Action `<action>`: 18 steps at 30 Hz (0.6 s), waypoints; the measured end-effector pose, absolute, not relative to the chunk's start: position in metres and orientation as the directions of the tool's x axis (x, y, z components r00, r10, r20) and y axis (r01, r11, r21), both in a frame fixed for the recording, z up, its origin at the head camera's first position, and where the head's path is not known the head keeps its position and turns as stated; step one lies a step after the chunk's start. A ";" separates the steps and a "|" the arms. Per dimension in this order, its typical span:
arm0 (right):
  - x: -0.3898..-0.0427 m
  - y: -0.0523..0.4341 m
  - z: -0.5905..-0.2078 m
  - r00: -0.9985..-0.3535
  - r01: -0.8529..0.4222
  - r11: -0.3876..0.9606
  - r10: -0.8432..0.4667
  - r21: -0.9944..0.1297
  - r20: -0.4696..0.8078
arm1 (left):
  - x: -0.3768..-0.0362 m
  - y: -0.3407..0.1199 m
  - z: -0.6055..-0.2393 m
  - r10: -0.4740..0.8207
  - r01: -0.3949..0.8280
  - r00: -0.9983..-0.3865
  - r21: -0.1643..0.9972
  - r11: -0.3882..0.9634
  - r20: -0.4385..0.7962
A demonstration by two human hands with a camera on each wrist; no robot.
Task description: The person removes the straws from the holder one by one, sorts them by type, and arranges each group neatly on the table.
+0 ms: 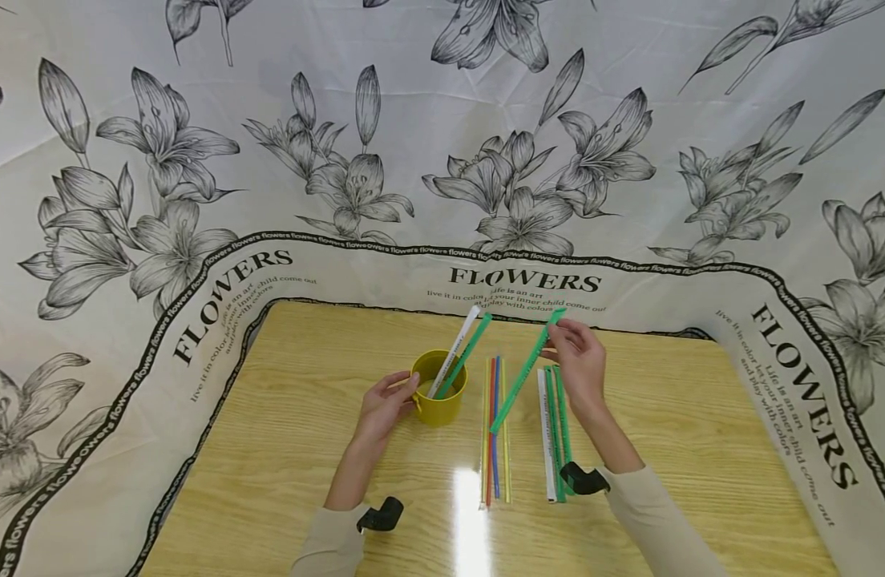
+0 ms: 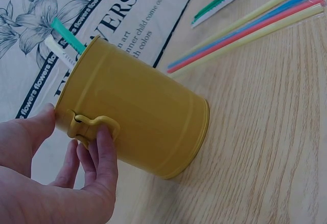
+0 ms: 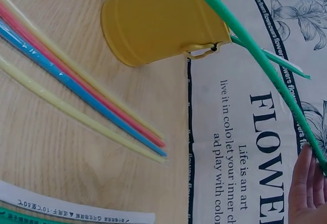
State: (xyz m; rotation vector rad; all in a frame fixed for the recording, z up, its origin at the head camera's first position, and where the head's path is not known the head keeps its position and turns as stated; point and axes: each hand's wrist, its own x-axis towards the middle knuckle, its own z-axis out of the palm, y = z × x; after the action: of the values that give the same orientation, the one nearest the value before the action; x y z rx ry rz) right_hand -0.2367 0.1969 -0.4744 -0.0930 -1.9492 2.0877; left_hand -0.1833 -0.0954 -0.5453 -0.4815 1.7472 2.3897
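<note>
A yellow tin bucket (image 1: 439, 396) (image 2: 138, 116) (image 3: 163, 17) stands mid-table with a white and a green wrapped straw (image 1: 462, 353) leaning out of it. My left hand (image 1: 389, 403) (image 2: 66, 168) grips its rim and small side handle (image 2: 84, 127). My right hand (image 1: 578, 357) (image 3: 308, 191) pinches the upper end of a long green straw (image 1: 527, 370) (image 3: 255, 52), held slanted above the table, its lower end pointing toward the coloured straws.
Several thin yellow, red and blue straws (image 1: 495, 433) (image 2: 245, 29) (image 3: 76, 101) lie in a row beside the bucket. A white and green wrapped straws (image 1: 553, 433) lie to their right. A flower-print cloth (image 1: 442, 160) walls the wooden table (image 1: 702, 449) on three sides.
</note>
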 end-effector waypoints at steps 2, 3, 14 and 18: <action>-0.235 0.201 -0.478 -0.959 -0.147 -0.032 0.248 -0.989 0.135 | -0.183 -0.095 -0.545 -0.073 -0.296 -0.940 0.902 -0.315 -0.334; -0.234 0.203 -0.480 -0.959 -0.142 -0.020 0.249 -0.990 0.133 | -0.183 -0.095 -0.545 -0.074 -0.296 -0.940 0.901 -0.317 -0.334; -0.224 0.223 -0.502 -0.970 -0.048 0.083 0.235 -0.995 0.066 | -0.182 -0.095 -0.544 -0.077 -0.292 -0.939 0.898 -0.328 -0.334; -0.222 0.229 -0.510 -0.973 -0.032 0.108 0.224 -0.994 0.056 | -0.181 -0.094 -0.543 -0.080 -0.293 -0.939 0.902 -0.317 -0.333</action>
State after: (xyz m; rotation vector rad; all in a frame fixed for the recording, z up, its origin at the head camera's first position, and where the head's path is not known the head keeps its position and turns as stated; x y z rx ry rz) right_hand -0.2220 0.2292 -0.5099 -0.1920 -2.1868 1.9686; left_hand -0.1814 -0.0941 -0.5430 -0.4840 1.7497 2.3974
